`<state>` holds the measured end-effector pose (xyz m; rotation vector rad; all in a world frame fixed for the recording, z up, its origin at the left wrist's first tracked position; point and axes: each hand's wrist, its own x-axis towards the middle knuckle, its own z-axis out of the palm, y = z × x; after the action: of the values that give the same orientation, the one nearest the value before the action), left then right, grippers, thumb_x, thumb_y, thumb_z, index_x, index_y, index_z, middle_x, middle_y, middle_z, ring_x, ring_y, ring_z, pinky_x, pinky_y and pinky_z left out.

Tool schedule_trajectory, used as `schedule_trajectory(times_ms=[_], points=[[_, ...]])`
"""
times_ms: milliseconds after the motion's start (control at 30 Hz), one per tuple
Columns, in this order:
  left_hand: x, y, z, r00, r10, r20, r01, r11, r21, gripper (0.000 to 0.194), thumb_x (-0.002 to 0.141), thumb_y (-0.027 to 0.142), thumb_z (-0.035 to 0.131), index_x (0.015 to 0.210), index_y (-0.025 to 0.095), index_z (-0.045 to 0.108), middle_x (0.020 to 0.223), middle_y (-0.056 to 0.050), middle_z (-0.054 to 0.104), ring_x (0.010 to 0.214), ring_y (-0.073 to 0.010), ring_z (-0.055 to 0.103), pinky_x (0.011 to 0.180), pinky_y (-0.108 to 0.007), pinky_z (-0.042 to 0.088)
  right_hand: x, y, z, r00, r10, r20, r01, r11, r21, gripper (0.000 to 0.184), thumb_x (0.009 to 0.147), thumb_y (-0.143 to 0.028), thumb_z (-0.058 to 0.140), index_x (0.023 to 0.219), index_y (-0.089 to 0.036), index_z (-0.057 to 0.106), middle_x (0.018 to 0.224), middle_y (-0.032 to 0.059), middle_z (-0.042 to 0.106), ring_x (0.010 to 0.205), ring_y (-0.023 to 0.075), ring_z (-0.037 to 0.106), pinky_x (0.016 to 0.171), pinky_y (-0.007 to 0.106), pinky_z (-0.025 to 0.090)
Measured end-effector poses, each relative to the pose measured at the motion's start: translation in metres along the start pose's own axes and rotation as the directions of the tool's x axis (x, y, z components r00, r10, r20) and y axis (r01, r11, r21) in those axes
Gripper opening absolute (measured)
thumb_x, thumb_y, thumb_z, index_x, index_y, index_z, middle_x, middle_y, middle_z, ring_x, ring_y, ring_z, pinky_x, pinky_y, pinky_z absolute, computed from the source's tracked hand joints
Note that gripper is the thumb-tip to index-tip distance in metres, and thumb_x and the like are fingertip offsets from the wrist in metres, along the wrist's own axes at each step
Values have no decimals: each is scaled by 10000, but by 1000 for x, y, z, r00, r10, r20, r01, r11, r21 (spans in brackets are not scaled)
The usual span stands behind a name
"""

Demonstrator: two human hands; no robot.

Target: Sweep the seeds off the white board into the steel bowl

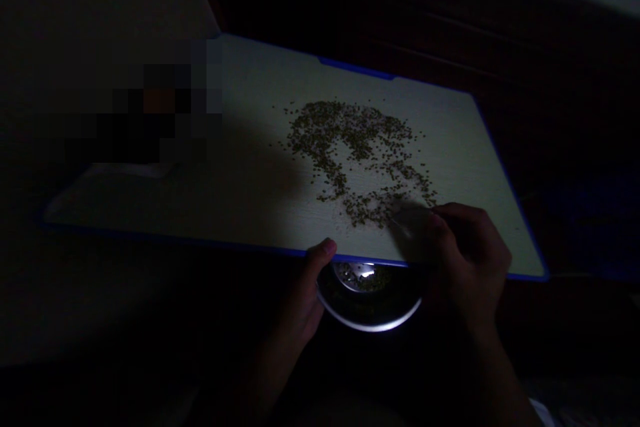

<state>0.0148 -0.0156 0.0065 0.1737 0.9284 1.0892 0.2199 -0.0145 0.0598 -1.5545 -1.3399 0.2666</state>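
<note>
Small greenish-brown beans or seeds (345, 127) lie spread in a rough ring on a pale board (260, 200) with a blue rim. Below the board's near edge is a shiny metal bowl (373, 328), partly hidden, with more of the seeds inside. My left hand (310, 287) is closed at that edge, its thumb on the board's rim and its fingers beside the bowl; it appears to grip the bowl. My right hand (470, 253) pinches a thin greyish flat piece (413, 219), tilted against the board at the near seeds. Its exact kind is too dark to make out.
A pixelated patch (150, 107) covers something dark beside the board's left end. A whitish item (133, 170) lies below it on the board. A dim bluish shape (595, 220) is at the right. The surroundings are very dark.
</note>
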Motion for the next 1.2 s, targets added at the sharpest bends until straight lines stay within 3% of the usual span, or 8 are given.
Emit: schedule_trajectory(times_ms=[167, 333, 533, 700, 967, 1067, 1200], points=[[0, 3, 2, 999, -33, -38, 33, 999, 14, 395, 737, 439, 935, 1022, 189, 826, 1081, -110, 868, 1182, -368, 764, 1055, -464, 586, 6, -5, -17, 986, -12, 165, 18, 999, -32, 97, 971, -343, 761, 1050, -290, 780, 972, 26, 818, 863, 216, 770, 746, 356, 616], [3, 1, 0, 998, -37, -42, 38, 999, 14, 349, 742, 472, 928, 937, 204, 817, 1021, -107, 867, 1177, -379, 763, 1029, -463, 606, 14, -8, -39, 901, -151, 406, 162, 987, 9, 90, 995, -252, 726, 1038, -302, 787, 942, 7, 805, 852, 203, 736, 725, 359, 578], [6, 0, 1, 995, -51, -82, 52, 999, 12, 374, 706, 472, 955, 916, 191, 825, 903, -96, 858, 1089, -382, 791, 985, -458, 630, 20, -13, -25, 809, -293, 510, 324, 946, 30, 142, 1007, -202, 710, 1063, -306, 788, 941, -10, 831, 860, 200, 746, 785, 388, 568], [2, 2, 2, 995, -68, -71, 67, 998, -20, 349, 736, 438, 945, 926, 170, 826, 949, -114, 867, 1155, -391, 774, 1041, -467, 600, 31, -13, -8, 837, -231, 495, 285, 958, -35, 166, 1047, -261, 655, 1139, -295, 789, 1066, 17, 853, 956, 212, 773, 849, 396, 594], [2, 1, 0, 996, -63, -60, 62, 998, -30, 420, 800, 442, 897, 1082, 137, 838, 1159, -154, 858, 1267, -411, 726, 1127, -501, 539, 68, -4, 1, 939, -160, 304, 227, 953, -200, 176, 1004, -320, 684, 1100, -242, 808, 1014, 58, 859, 871, 229, 789, 796, 387, 622], [3, 0, -2, 995, -59, -82, 57, 998, -34, 424, 791, 435, 905, 1094, 145, 837, 1167, -151, 857, 1270, -409, 726, 1133, -502, 537, 78, -4, 8, 934, -179, 310, 264, 929, -258, 233, 1010, -279, 634, 1163, -220, 800, 1026, 79, 851, 841, 226, 778, 773, 383, 614], [4, 0, -3, 996, -75, -52, 74, 997, -23, 389, 787, 446, 909, 1030, 149, 843, 1141, -159, 860, 1270, -413, 726, 1127, -501, 542, 81, -10, 19, 868, -229, 441, 354, 908, -224, 278, 1020, -253, 599, 1215, -202, 791, 1073, 104, 846, 911, 251, 781, 807, 401, 603]])
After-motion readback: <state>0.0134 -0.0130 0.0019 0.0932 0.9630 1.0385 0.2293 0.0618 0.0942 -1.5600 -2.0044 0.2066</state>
